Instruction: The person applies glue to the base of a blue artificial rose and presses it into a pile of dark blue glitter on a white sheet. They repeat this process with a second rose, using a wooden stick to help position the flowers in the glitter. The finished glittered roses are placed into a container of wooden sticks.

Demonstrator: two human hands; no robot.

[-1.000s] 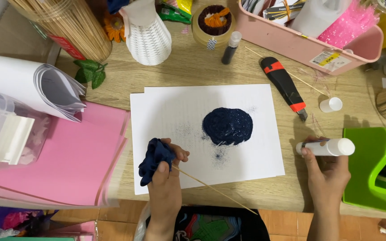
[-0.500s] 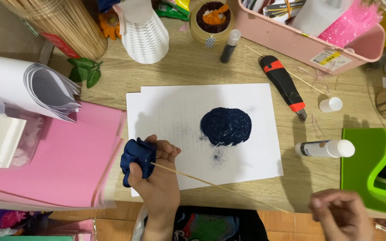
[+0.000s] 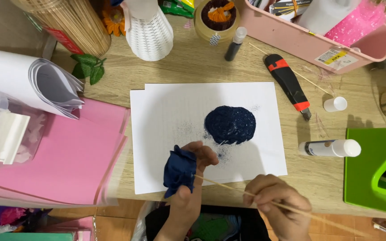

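Pale wood-grain counter (image 3: 193, 67) fills the view, crowded at its edges with craft supplies. At its middle lies a white paper sheet (image 3: 166, 120) carrying a mound of dark blue glitter (image 3: 230, 124), with loose specks scattered toward the near edge.

Over the near part of that sheet, the left hand (image 3: 188, 178) is closed around a dark blue fabric flower (image 3: 179, 172) fixed at the end of a thin wooden skewer (image 3: 264, 198). The right hand (image 3: 275, 203) pinches the skewer farther along its length, fingers pressed together on the stick. The skewer's long axis runs from the flower, at the left, down and to the right, past the right hand and off toward the lower right corner. The two hands sit near each other along the stick but do not touch.

The glitter mound lies just beyond the flower, up and to its right, closer to the left hand than to the right one.

To the right of the sheet rest a glue tube (image 3: 329, 148) lying on its side, its small white cap (image 3: 335, 104) apart from it, and a black-and-orange utility knife (image 3: 289, 85). Pink paper sheets (image 3: 68, 160) lie stacked to the left.
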